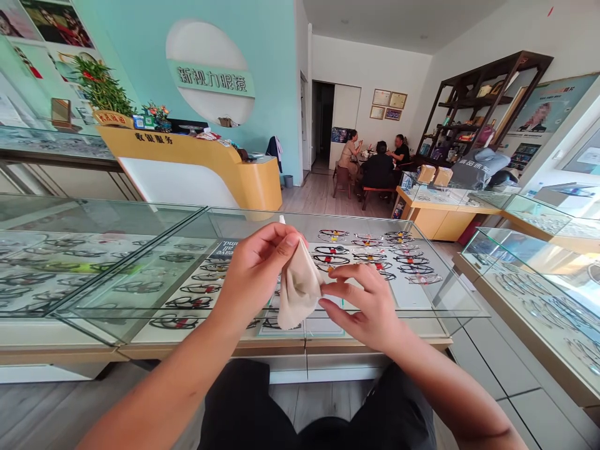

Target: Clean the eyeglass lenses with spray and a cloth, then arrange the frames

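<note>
A beige cloth [299,290] hangs in front of me above the glass display case [262,312]. My left hand [262,262] pinches its top corner between thumb and fingers. At the cloth's right edge is my right hand [363,303], its fingers apart and curved, the fingertips at or very near the fabric. Whether anything is wrapped in the cloth cannot be seen. Under the glass lie rows of eyeglasses [331,250], several with red or yellow tags.
More glass cases with eyeglasses stand at the left [60,262] and right [539,287]. Behind are a yellow counter [187,156], a dark shelf [473,112] and several people [379,165] seated at a table. My legs are below the case edge.
</note>
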Tool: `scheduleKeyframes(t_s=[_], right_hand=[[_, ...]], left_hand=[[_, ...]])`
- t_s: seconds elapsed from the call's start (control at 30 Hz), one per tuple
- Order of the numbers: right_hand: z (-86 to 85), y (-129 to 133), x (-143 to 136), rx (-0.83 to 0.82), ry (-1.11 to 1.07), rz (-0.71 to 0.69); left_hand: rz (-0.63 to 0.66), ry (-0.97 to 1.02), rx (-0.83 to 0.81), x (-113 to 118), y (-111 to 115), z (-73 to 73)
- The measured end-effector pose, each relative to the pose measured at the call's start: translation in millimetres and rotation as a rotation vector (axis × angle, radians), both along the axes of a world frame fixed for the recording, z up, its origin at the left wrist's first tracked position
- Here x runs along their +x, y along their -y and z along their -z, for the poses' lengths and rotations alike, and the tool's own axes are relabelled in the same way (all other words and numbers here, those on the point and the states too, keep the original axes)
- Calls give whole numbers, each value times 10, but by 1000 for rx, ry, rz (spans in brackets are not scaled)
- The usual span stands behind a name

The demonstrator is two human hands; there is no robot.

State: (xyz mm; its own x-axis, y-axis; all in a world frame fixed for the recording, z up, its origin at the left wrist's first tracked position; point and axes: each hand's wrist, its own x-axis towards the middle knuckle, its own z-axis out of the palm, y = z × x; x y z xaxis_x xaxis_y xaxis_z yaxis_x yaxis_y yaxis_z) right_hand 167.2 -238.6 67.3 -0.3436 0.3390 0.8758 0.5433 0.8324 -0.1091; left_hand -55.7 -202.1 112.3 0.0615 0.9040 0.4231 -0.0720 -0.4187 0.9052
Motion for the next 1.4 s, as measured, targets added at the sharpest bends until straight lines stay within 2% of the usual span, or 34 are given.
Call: scheduleKeyframes(t_s=[0.33,0.5,0.6,0.77,0.87,0.93,1.0,1.07,1.2,1.3,1.4], right_hand=[[10,0,-15,84,134,34],[-22,28,-58,176,218,143],[-40,-21,-63,65,217,116],[-225,-152,47,-373,7,-43],[-360,-233,123,-370,-153,9],[-407,-295,148,-379,-75,11],[-434,-352,160,-422,7,7],[-472,-391,175,-424,-5,44],[-638,-415,248,-565,114,-33],[-779,-396,322,-597,79,-66],[-840,-358,372,-635,39,-131]], left_hand=[[-32,-26,24,25,22,2],[-51,-16,32,47,64,-13],[-86,-57,56,55,30,7],[-219,-207,146,51,-190,132],[-281,-174,176,77,-285,217],[-280,-175,188,104,-322,266],[-186,-210,151,122,-354,303],[-188,-193,136,119,-379,317],[-130,-251,118,84,-395,256],[-117,-217,112,76,-371,184],[-129,-182,111,84,-334,170]])
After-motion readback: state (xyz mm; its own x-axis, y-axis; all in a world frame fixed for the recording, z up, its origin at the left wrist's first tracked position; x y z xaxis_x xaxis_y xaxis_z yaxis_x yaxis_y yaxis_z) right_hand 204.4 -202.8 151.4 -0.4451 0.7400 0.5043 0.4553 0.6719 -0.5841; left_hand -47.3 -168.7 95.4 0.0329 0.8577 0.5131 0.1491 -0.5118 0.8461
